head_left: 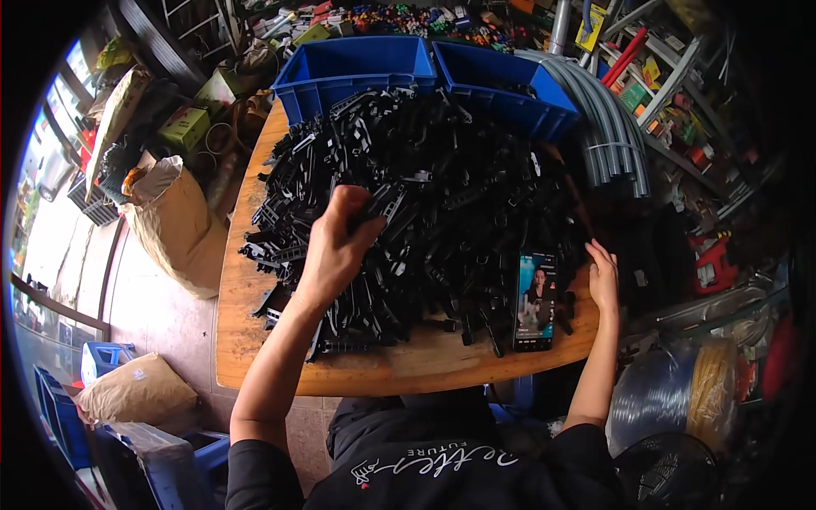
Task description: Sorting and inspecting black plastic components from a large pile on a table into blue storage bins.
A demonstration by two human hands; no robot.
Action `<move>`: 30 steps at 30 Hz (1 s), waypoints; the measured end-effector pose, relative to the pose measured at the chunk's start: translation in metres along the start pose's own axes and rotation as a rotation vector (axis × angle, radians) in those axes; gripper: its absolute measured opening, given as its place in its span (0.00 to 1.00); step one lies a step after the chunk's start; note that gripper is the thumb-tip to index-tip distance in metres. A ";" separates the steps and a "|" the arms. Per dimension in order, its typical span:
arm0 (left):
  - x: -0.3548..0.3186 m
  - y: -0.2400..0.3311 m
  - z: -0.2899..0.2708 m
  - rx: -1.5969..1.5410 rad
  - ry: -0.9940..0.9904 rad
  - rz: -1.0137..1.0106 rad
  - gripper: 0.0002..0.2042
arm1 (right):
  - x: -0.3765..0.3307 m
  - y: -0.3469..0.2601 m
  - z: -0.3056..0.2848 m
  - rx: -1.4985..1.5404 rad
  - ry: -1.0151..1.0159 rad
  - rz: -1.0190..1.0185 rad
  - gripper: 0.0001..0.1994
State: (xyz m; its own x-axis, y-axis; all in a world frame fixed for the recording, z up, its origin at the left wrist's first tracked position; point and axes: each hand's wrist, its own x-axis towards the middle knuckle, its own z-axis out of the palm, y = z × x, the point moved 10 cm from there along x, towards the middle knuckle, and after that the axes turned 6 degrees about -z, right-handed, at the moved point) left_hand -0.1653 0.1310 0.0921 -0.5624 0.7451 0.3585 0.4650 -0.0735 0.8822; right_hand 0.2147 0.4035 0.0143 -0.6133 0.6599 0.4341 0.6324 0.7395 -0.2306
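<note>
A large heap of black plastic parts [476, 212], many of them long and narrow, covers most of the wooden table [408, 367]. Over the left part of the heap, my left hand [340, 229] is closed, fingers curled and thumb out to the right; what it grips is dark and blends with the pile. My right hand [603, 270] rests by the table's right edge, fingers loosely stretched and apart, holding nothing I can see. Just left of it a smartphone [535, 302] lies at the front of the heap, its lit screen showing a person.
Two blue plastic bins [293, 92] stand at the table's far edge. Coiled grey tubing [608, 140] is at the far right, beside cluttered shelves. Left on the floor are a tall paper sack [174, 225] and a filled sack [136, 389]. A wrapped clear coil [654, 395] sits at lower right.
</note>
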 end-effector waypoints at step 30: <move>-0.075 0.032 0.081 0.135 -0.508 0.047 0.19 | -0.004 -0.276 0.002 1.215 0.040 -0.135 0.11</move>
State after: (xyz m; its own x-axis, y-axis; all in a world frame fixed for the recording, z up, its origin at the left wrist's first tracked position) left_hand -0.0527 0.1266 0.0689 -0.1520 0.9730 0.1739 0.5848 -0.0533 0.8094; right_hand 0.0411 0.1972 0.0744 -0.6112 0.5793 0.5393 -0.3016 0.4596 -0.8354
